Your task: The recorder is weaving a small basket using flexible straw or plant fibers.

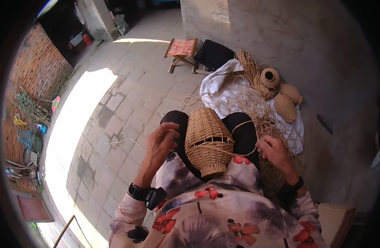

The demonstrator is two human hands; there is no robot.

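A woven basket [209,136], tan and bulging in the middle, lies across my lap with its narrow rim toward me. An unwoven band of bare ribs crosses its side, dark behind. From the basket's right side a straw-coloured cord [244,154] runs to my right hand [273,151], whose fingers are pinched around it. The cord also loops up over my right knee. My left hand [163,137] hovers just left of the basket, fingers loosely bent and apart, with nothing visible in them. Its palm side is partly hidden.
On the right, a white cloth [214,89] lies under tangled cord [249,99]. Several finished woven vessels [285,107] rest there. Beyond stand a folding stool [181,48] and a black item [214,55]. A loose strand [126,140] lies on the paved floor [124,103].
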